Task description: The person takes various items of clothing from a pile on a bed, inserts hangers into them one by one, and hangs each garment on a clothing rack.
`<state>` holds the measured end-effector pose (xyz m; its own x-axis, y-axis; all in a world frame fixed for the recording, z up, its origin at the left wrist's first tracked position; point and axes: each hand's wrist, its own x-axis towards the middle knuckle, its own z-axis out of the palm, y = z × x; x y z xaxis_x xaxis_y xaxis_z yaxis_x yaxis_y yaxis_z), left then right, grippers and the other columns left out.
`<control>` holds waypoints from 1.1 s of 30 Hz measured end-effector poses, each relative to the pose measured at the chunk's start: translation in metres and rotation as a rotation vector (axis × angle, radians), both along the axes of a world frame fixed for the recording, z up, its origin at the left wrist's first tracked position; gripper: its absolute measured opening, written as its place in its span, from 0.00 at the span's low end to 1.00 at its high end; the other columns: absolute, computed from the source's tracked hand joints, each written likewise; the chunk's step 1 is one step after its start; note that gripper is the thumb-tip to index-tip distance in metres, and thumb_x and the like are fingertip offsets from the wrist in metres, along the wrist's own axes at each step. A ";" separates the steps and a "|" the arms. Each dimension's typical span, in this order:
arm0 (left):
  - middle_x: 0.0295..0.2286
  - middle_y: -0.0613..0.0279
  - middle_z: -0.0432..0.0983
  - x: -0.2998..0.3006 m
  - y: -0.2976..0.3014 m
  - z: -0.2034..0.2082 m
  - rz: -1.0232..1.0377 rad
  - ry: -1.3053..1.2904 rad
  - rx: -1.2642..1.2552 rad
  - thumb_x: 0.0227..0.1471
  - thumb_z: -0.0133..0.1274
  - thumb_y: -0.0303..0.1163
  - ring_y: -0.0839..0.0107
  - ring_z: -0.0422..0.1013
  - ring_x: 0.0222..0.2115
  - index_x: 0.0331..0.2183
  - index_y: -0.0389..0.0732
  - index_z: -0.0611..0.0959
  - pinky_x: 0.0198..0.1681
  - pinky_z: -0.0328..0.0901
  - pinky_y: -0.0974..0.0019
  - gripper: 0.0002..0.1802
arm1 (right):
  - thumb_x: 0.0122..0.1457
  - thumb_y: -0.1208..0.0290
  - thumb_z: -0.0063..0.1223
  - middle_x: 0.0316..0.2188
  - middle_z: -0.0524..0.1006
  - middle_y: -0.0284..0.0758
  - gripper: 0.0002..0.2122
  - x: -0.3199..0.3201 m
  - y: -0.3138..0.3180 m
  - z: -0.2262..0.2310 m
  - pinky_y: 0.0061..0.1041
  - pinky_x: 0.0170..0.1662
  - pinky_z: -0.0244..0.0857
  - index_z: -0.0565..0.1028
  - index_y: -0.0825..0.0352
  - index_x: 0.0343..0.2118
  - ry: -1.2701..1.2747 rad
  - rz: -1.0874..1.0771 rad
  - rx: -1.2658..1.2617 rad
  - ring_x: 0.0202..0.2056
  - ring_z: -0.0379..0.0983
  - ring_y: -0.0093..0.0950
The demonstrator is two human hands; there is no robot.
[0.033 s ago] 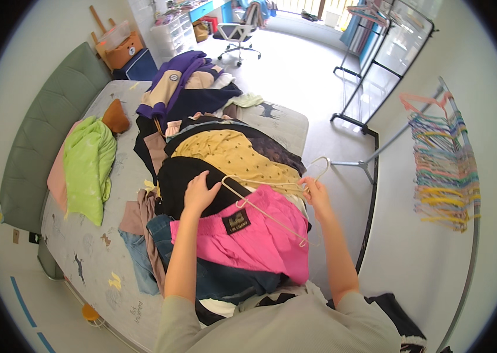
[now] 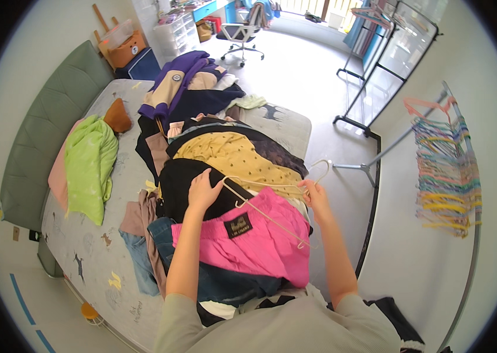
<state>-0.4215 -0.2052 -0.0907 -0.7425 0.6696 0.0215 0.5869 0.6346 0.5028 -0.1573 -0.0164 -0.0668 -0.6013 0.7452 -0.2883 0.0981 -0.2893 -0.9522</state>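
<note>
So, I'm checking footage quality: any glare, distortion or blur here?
Head view: glare whitens the floor near the window; head view: fisheye bows the headboard near the rim, corners black; head view: the pink garment looks fairly sharp, without obvious motion blur.

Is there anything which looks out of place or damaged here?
The purple jacket, yellow cloth and pink garment lie jumbled and unfolded across the bed, which looks untidy. I see nothing clearly spilled or damaged.

Smooth plastic-looking hanger (image 2: 273,220), matt, creased cloth pink garment (image 2: 272,247), smooth padded headboard (image 2: 54,136), metal-look rack (image 2: 349,166)
</note>
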 end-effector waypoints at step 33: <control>0.43 0.62 0.68 0.186 0.080 0.099 -0.876 -1.089 0.707 0.53 0.43 0.20 0.77 0.65 0.42 0.49 0.38 0.68 0.46 0.61 0.72 0.20 | 0.57 0.74 0.48 0.24 0.74 0.26 0.08 0.067 -0.034 0.017 0.12 0.25 0.53 0.73 0.69 0.38 0.220 -0.092 0.370 0.26 0.64 0.11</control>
